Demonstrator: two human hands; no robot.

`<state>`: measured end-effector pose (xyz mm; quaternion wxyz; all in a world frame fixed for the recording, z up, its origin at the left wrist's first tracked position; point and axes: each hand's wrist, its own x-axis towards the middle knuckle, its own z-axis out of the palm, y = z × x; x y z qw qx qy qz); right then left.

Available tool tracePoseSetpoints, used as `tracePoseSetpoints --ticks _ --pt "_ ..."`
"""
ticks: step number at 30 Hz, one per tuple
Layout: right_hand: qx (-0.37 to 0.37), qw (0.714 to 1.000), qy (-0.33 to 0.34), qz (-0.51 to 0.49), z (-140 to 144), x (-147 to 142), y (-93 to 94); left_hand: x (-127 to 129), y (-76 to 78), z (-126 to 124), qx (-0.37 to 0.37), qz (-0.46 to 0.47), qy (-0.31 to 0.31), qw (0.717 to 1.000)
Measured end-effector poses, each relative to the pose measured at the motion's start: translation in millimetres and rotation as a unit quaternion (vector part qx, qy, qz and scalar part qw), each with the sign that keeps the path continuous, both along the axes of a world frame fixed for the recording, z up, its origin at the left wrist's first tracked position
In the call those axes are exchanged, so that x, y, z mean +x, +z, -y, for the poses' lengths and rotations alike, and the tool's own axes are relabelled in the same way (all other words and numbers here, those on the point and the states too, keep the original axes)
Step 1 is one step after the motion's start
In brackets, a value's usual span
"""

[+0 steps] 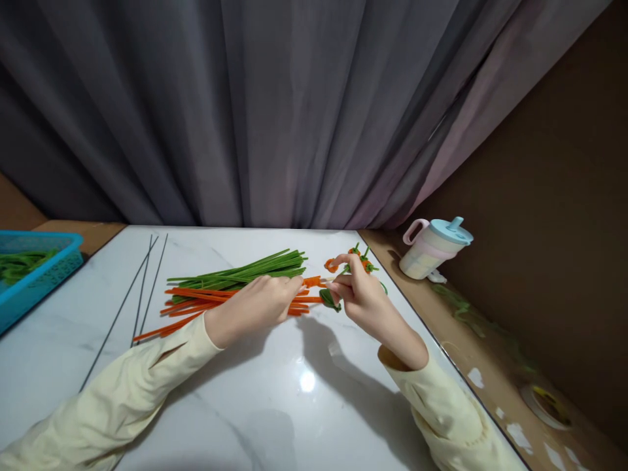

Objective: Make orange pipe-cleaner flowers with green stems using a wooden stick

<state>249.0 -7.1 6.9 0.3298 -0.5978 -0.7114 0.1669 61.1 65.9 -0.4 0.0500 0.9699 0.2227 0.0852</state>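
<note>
My left hand (260,299) is closed, its fingertips pinching an orange pipe cleaner (312,282) wound into a tight coil. From the coil's right end a thin pale stick (326,279) reaches toward my right hand (362,291), whose bent fingers close around it. Beneath and beside my left hand lie loose orange pipe cleaners (191,303), with a bundle of green pipe cleaners (245,268) behind them. A dark green leaf-like piece (330,299) sits just under my right fingers. Small orange-and-green shapes (367,264) are partly hidden behind that hand.
Several thin dark rods (142,281) lie on the white marbled table (235,405) at left. A blue basket (39,288) with green pieces stands at the left edge. On the right are a lidded cup (432,252), a tape roll (547,405) and paper scraps (519,437).
</note>
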Motion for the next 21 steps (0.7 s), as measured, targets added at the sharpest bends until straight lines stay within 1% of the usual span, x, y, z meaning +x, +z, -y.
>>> tracePoseSetpoints --ticks 3,4,6,7,9,11,12,14,16,18,19,21 --pt "-0.005 0.999 0.037 -0.006 -2 9 4.1 -3 7.8 -3 -0.056 0.012 -0.071 0.996" --pt "-0.018 0.998 0.051 -0.03 -3 12 5.1 -4 11.0 -4 -0.079 0.027 -0.095 0.992" --pt "-0.059 0.988 0.084 -0.111 -5 16 6.2 -7 18.0 -7 -0.142 0.059 -0.126 0.98" --pt "-0.088 0.978 0.104 -0.16 -6 18 6.1 -9 21.4 -8 -0.183 0.07 -0.135 0.971" --pt "-0.137 0.946 0.134 -0.261 -7 18 4.1 -12 26.9 -9 -0.286 0.077 -0.142 0.944" --pt "-0.163 0.912 0.145 -0.347 -9 15 -1.0 -14 29.1 -10 -0.368 0.092 -0.134 0.915" --pt "-0.167 0.897 0.143 -0.383 -11 13 -4.4 -14 28.7 -10 -0.396 0.102 -0.127 0.904" --pt "-0.164 0.871 0.132 -0.444 -14 8 -11.6 -13 25.2 -10 -0.437 0.125 -0.109 0.884" --pt "-0.145 0.857 0.112 -0.482 -18 3 -17.4 -10 19.2 -10 -0.473 0.143 -0.093 0.865" --pt "-0.105 0.858 0.086 -0.495 -21 1 -20.5 -7 13.2 -10 -0.497 0.162 -0.079 0.849" --pt "-0.08 0.865 0.074 -0.491 -23 0 -21.1 -5 10.7 -10 -0.497 0.171 -0.07 0.848" --pt "-0.029 0.883 0.05 -0.466 -24 -1 -21.3 -2 7.1 -10 -0.461 0.185 -0.039 0.867"
